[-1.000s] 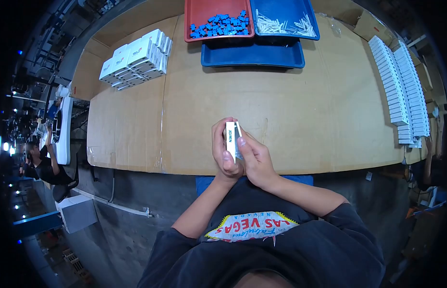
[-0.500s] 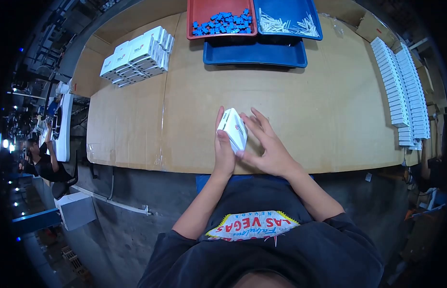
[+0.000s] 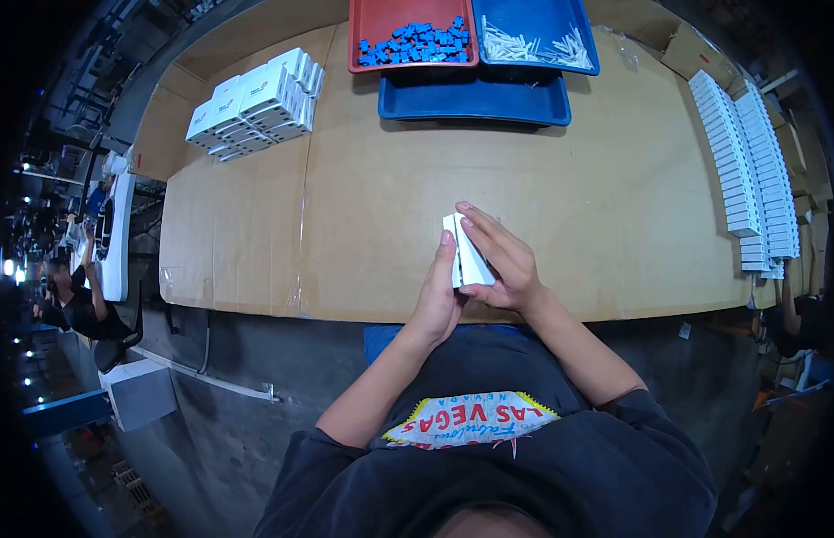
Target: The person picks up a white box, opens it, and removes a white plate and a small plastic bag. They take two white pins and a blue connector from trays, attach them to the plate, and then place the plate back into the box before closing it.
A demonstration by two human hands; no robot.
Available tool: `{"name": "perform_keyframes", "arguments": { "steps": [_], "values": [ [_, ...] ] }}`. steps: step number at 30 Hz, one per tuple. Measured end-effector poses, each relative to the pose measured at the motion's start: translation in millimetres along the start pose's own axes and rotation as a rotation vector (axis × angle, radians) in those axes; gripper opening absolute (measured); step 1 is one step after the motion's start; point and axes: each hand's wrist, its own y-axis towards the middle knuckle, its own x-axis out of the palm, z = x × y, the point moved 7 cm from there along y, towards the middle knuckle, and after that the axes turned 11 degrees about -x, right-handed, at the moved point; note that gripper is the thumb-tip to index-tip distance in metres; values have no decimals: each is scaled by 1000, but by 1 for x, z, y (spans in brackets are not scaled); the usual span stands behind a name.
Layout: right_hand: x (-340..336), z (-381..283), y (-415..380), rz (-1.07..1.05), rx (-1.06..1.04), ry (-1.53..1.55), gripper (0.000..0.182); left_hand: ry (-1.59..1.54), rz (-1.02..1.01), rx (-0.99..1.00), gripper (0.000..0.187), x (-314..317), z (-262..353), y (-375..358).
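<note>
A small white box [image 3: 471,260] is held upright between my two hands, near the front edge of the table. My left hand [image 3: 441,291] grips its left side, with the thumb along the near face. Against the right side presses my right hand [image 3: 510,266], its fingers reaching over the far top and its thumb at the bottom. A dark line runs down the box between two white faces. Its printed face, seen earlier, is hidden under my right hand.
Similar white boxes [image 3: 254,100] are stacked at the back left of the cardboard-covered table [image 3: 372,197]. Blue clips or connectors fill a red tray [image 3: 356,56]; white stick-like parts lie in a blue tray [image 3: 592,56]. Another blue tray [image 3: 475,106] sits in front. Rows of white pieces [image 3: 729,157] stand right.
Both hands have shifted right with the box and turned it, so the printed face no longer shows. My right hand has closed in on the box's right side.
</note>
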Motion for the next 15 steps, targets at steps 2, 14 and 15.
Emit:
{"name": "perform_keyframes", "arguments": {
  "steps": [2,14,15],
  "values": [
    [0,0,-4,34,0,28,82,25,-20,-15,65,-4,-3,3],
    [22,33,-30,304,645,716,64,608,98,508,76,-2,19,5],
    [22,31,-28,227,656,680,66,514,119,459,75,-12,21,7]
  ]
}}
